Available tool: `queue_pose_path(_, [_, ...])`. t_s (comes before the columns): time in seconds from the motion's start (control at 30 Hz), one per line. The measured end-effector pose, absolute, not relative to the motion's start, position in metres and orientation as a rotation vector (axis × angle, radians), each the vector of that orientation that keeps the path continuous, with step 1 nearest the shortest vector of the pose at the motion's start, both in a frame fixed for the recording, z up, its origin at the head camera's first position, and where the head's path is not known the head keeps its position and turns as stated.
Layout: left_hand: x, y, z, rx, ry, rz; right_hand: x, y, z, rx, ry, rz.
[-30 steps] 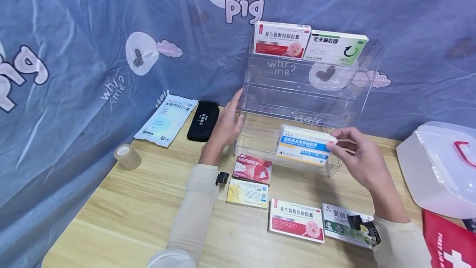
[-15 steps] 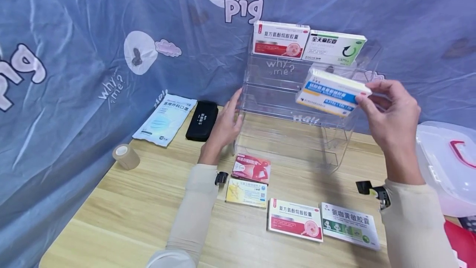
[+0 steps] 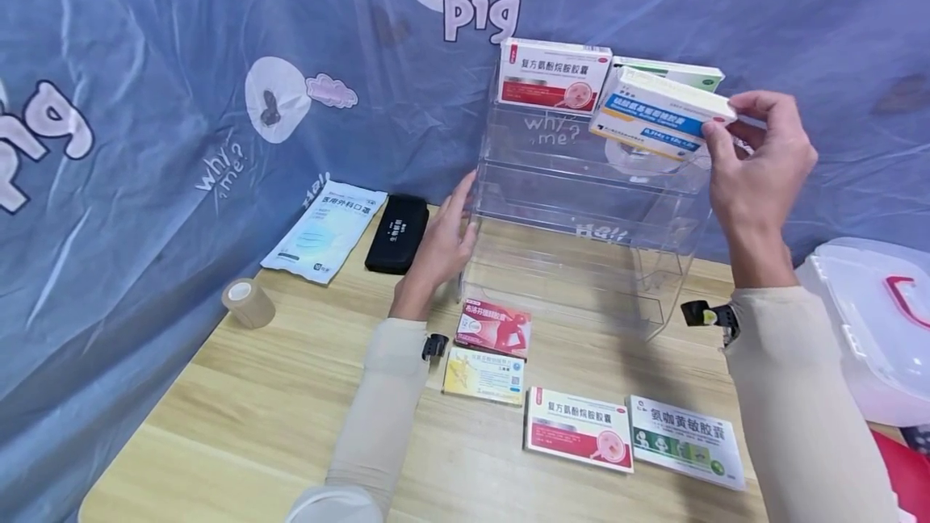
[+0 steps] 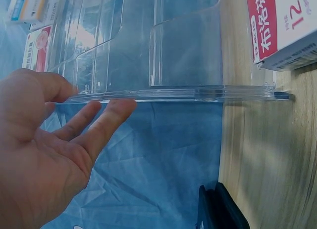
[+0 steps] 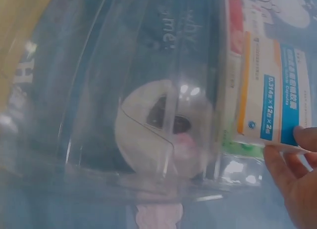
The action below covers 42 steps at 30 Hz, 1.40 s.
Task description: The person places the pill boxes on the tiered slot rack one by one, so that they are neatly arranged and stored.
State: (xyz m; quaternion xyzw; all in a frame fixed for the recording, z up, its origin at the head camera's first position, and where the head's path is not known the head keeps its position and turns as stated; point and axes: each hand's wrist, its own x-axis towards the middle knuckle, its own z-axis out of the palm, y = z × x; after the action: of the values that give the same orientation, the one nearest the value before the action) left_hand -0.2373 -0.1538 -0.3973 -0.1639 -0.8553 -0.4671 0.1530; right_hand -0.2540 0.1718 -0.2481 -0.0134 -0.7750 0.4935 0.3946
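My right hand [image 3: 759, 156] pinches the right end of a white medicine box with blue and orange bands [image 3: 659, 115]. It is tilted at the top tier of a clear acrylic display stand [image 3: 559, 172]. Behind it, partly hidden, stands a green-and-white medicine box [image 3: 683, 71]; to its left is a red-and-white one [image 3: 555, 77]. The right wrist view shows the held box [image 5: 275, 90] overlapping both. My left hand [image 3: 445, 240] touches the stand's left side with nearly straight fingers; the left wrist view has its fingertips [image 4: 121, 106] against the clear side panel.
Before the stand lie a pink box [image 3: 494, 328], a yellow-and-white box [image 3: 484, 375], a red-and-white box [image 3: 579, 428] and a green-and-white box [image 3: 686, 441]. A mask packet [image 3: 324, 231], black case [image 3: 396, 234] and tape roll [image 3: 249, 303] lie left; a white bin [image 3: 857, 329] stands right.
My right hand has lifted the blue-banded medicine box from the stand's bottom tier up to the top tier, over the green-and-white box. My left hand stays at the stand's side.
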Motion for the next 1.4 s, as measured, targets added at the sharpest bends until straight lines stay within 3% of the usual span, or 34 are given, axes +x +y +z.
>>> queue_pose_path(0.27, [-0.237,-0.154,-0.398,-0.456,-2.473,-1.353,-0.283,0.166,-0.261,0.057,-2.178,1.077])
queue_pose_path(1.4, [-0.238,-0.151,-0.397,-0.435,-2.464,-1.356,-0.298,0.101,-0.283,0.475,-2.383,0.869])
